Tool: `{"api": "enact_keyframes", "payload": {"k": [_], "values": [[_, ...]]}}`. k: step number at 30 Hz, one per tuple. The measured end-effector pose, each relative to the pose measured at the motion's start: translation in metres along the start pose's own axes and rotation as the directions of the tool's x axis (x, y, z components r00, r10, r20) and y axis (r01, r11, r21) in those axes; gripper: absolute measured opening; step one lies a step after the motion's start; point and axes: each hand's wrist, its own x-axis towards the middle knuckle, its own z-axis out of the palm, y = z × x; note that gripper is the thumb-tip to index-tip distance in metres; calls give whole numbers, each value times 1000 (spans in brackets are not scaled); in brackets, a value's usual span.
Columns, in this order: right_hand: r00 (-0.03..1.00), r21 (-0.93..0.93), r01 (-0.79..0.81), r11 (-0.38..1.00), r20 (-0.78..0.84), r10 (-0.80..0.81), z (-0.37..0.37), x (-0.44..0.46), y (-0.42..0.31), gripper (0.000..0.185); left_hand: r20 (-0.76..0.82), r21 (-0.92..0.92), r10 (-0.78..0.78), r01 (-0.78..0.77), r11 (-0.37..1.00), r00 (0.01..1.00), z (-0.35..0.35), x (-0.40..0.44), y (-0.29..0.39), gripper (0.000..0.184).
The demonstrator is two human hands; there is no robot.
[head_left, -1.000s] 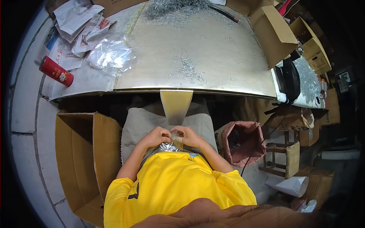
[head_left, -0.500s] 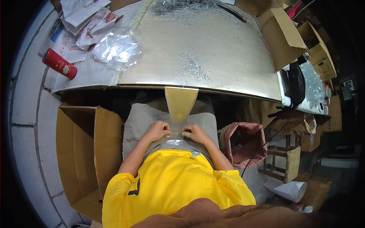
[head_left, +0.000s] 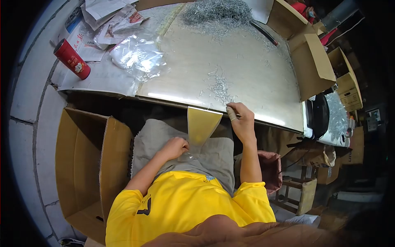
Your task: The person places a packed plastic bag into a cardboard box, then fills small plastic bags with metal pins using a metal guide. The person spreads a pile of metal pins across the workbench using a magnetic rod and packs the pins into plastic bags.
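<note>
My left hand (head_left: pixel 174 148) is closed above the grey cloth (head_left: pixel 154 138) on my lap, beside a bit of clear plastic (head_left: pixel 188 156); whether its fingers grip the plastic is too small to tell. My right hand (head_left: pixel 242 119) is at the table's front edge, thumb and finger pinched at the near end of a small pile of thin metal pieces (head_left: pixel 220 88). Anything between those fingertips cannot be made out. A yellowish tapered flap (head_left: pixel 200 125) hangs from the table edge between my hands.
The metal-topped table (head_left: pixel 177 78) bears a larger heap of metal pieces (head_left: pixel 216 14), a dark tool (head_left: pixel 264 33), clear plastic bags (head_left: pixel 138 57) and a red can (head_left: pixel 72 59). An open cardboard box (head_left: pixel 82 164) stands left, a reddish sack (head_left: pixel 269 168) right.
My right hand has moved from my lap up and right to the small pile on the table. My left hand stays low over the cloth. The camera view has shifted.
</note>
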Motion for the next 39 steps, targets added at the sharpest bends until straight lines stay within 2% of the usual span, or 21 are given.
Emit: {"api": "enact_keyframes", "payload": {"k": [1,3,4,7,9,12,14,15,17,19,21,23,24,25,26,28,29,31,32,34,39], "values": [[1000,-1,0,1000,3,0,0,6,2,13,0,-3,-1,1,1000,1000,-3,2,0,12],[973,-120,59,991,-216,-84,-5,22,11,18,-53,-104,-61,55,993,997,-12,5,2,15],[977,-282,-159,946,-180,111,-9,38,20,35,-41,-110,-63,58,992,997,-15,6,1,15],[993,-256,-84,963,-96,61,31,67,64,54,-84,-73,-6,0,997,996,-16,11,1,17],[998,-390,-56,919,-16,54,52,94,50,62,-52,-106,-20,14,994,998,-12,13,1,23],[1000,-355,14,935,16,-9,75,121,46,59,116,-205,-104,127,971,988,-8,20,1,28],[939,-345,316,884,244,-241,79,129,50,49,80,-206,-93,107,973,992,-11,20,3,29],[938,-346,322,881,243,-247,72,126,42,49,39,-215,-84,91,972,996,-13,21,3,31],[924,-142,121,983,378,-59,45,104,17,38,-3,-327,-94,88,941,996,-13,20,-5,30],[986,66,-27,997,168,16,27,82,15,29,-43,-452,-127,94,887,991,-9,16,-10,28],[991,29,105,994,-82,-103,7,61,20,27,-37,-507,-146,107,855,989,-9,16,-10,26],[994,156,5,988,-105,11,-5,35,23,27,-34,-492,-112,81,867,993,-3,20,-17,27],[987,283,-91,955,-103,125,-9,24,21,26,-55,-581,-124,69,811,991,2,23,-19,30],[986,253,-117,960,-84,142,-7,15,16,26,-70,-663,-139,58,746,988,7,24,-21,33],[991,168,-92,982,-78,106,-1,12,15,26,-62,-658,-133,60,751,989,11,25,-22,33],[994,-3,-97,995,-44,97,10,12,28,37,-251,-856,-142,-152,495,957,14,29,-16,33],[994,-3,-95,995,-50,95,13,17,36,37,-253,-853,-137,-154,498,958,15,30,-15,33],[999,-302,9,953,-39,-22,27,33,31,51,-176,-915,-166,-99,392,970,23,31,-12,36],[1000,-273,24,962,22,-19,36,44,27,55,-175,-914,-167,-97,394,970,29,28,-10,36],[988,-204,107,973,133,-81,55,69,14,56,110,-992,-87,104,-67,990,41,24,-3,43],[916,-255,378,890,239,-321,94,62,8,47,66,-995,-104,58,-86,992,45,18,-6,64]]}}
